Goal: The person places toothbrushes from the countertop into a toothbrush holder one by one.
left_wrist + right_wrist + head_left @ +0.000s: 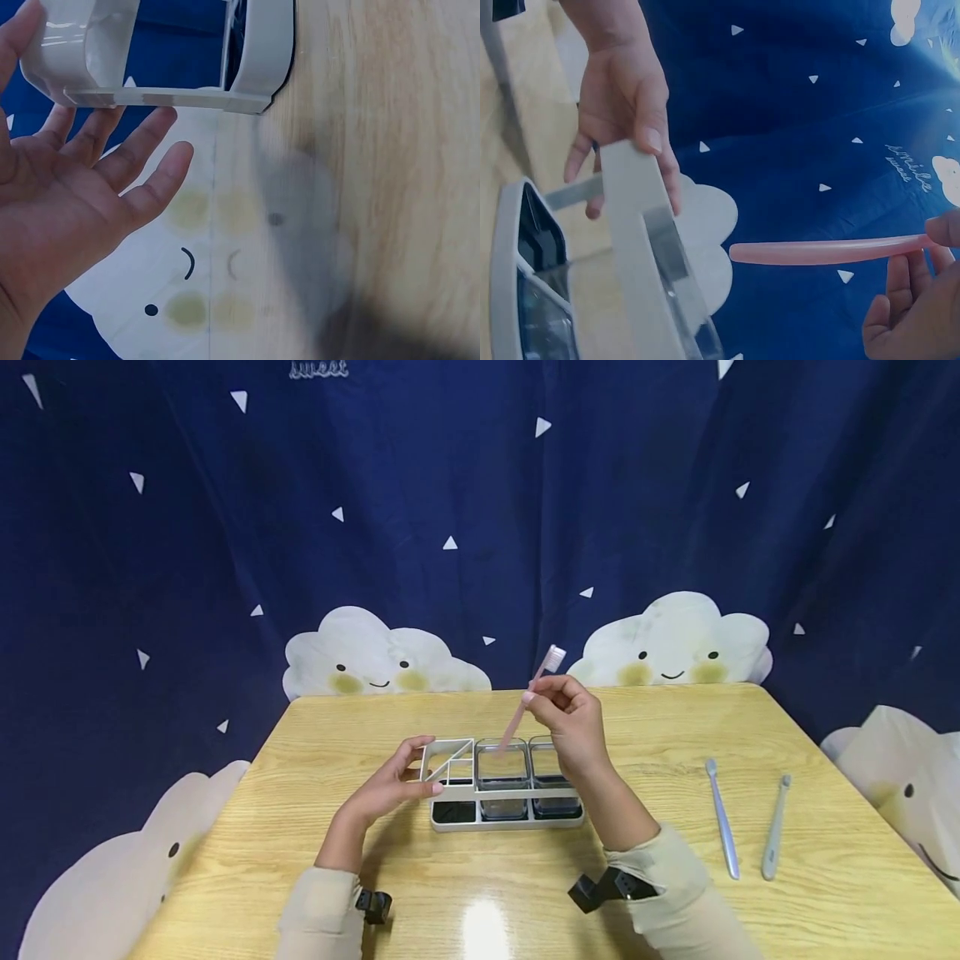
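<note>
The right hand [576,727] pinches a pink toothbrush [513,723] between thumb and fingers, bristles up, its handle slanting down over the middle of the holder; in the right wrist view the handle end of the pink toothbrush [825,252] stands above the rack. The white holder [506,794] has a divided section at the left and two clear cups, one being the middle cup [502,768]. At the holder's left end, the left hand [384,785] grips its upper frame with thumb in front and fingers behind. In the left wrist view, fingertips touch the holder's side [165,97].
To the right on the wooden table [300,827] lie a blue-purple toothbrush [722,822] and a grey-green toothbrush [776,831], side by side. A dark blue curtain [450,460] with white triangles and clouds hangs behind the table.
</note>
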Demonstrator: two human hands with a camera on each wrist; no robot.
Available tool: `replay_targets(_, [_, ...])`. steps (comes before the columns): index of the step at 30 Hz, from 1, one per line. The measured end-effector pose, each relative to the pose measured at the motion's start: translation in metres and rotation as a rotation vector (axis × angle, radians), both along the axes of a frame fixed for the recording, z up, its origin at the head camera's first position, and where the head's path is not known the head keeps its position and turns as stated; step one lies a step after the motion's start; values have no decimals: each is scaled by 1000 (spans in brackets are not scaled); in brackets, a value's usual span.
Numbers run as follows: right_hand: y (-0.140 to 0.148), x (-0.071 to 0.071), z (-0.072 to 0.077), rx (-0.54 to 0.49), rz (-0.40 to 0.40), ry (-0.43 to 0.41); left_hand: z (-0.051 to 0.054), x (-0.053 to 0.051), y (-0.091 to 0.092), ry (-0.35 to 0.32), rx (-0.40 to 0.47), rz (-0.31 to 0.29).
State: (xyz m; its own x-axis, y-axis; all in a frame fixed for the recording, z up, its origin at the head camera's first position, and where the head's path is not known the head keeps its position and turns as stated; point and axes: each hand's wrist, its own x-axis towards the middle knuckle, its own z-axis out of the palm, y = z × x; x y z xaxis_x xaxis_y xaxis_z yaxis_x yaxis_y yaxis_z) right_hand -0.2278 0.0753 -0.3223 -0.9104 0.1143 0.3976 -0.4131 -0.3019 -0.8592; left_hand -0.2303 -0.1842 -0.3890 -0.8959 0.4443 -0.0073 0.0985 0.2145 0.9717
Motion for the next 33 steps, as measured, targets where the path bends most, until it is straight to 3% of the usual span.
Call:
replay_targets(14, [-29, -3, -21, 6, 50, -46, -6, 1, 1, 21, 32, 6])
replay_targets(22, [-38, -9, -33, 75, 50, -92, -30, -14, -5, 18, 56, -4])
replay_targets(33, [-45, -13, -49, 313, 55, -139, -33, -13, -5, 32, 67, 23])
